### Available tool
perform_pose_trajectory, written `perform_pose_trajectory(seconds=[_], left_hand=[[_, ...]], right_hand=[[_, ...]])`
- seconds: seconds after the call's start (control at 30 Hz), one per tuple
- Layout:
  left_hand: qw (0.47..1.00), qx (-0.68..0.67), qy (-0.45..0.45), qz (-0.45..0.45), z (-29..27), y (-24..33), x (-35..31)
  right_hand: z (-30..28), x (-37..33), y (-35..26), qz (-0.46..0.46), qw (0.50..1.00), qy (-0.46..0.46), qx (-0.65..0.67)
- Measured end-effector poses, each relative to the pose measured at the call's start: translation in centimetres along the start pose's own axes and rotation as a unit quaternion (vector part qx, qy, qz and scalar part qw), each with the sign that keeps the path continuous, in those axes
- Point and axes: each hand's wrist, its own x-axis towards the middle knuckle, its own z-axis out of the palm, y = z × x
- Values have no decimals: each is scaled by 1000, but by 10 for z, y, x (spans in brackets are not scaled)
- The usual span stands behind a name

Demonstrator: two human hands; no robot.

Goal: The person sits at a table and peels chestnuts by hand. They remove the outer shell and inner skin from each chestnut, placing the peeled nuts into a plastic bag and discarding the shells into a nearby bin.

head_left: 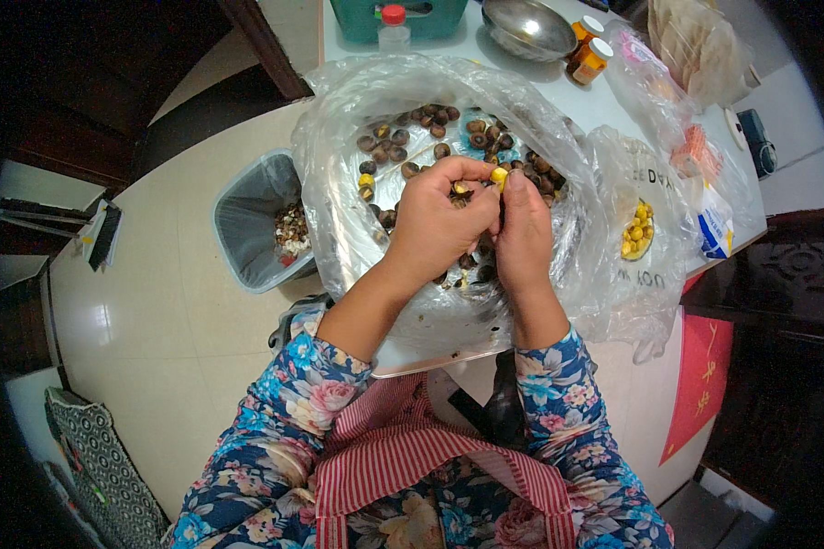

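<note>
Both hands meet over a spread of brown-shelled chestnuts (398, 154) in a wide clear plastic bag (339, 110). A yellow peeled chestnut (499, 177) is pinched at the fingertips, with my left hand (441, 220) on one side and my right hand (525, 229) on the other. The fingers of both hands are closed. A dark piece showing some yellow (461, 189) lies against my left fingers. Parts of my lower fingers are hidden behind the hands. To the right, a small pile of yellow kernels (638, 231) lies on a printed plastic bag (613, 284).
A lined grey bin (238, 224) with shells inside stands left of the table. Along the far side are a green basket (348, 20), a red-capped bottle (394, 37), a metal bowl (529, 32) and two amber jars (590, 62). A red banner (702, 375) hangs at right.
</note>
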Motion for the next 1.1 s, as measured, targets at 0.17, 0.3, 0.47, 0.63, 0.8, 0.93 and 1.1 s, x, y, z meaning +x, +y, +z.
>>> perform_pose_trajectory(seconds=[0.17, 0.3, 0.47, 0.63, 0.8, 0.93, 1.1], left_hand=[[1000, 6, 22, 20, 3, -3, -1], [999, -29, 32, 29, 8, -6, 0], [996, -44, 66, 34, 11, -9, -3], [978, 144, 89, 119, 6, -13, 3], [956, 222, 62, 180, 1, -14, 3], [974, 176, 53, 134, 4, -11, 2], [998, 34, 27, 45, 7, -6, 1]], right_hand=[[3, -1, 6, -68, 992, 6, -104], [5, -5, 2, -98, 986, -5, -136], [8, -8, -1, -83, 991, 7, -104], [-3, 0, 1, -98, 991, -44, -80], [-14, 1, -1, -2, 993, -115, -28], [-18, 0, -3, -20, 990, -122, -65], [-19, -4, -6, 2, 992, -105, -72]])
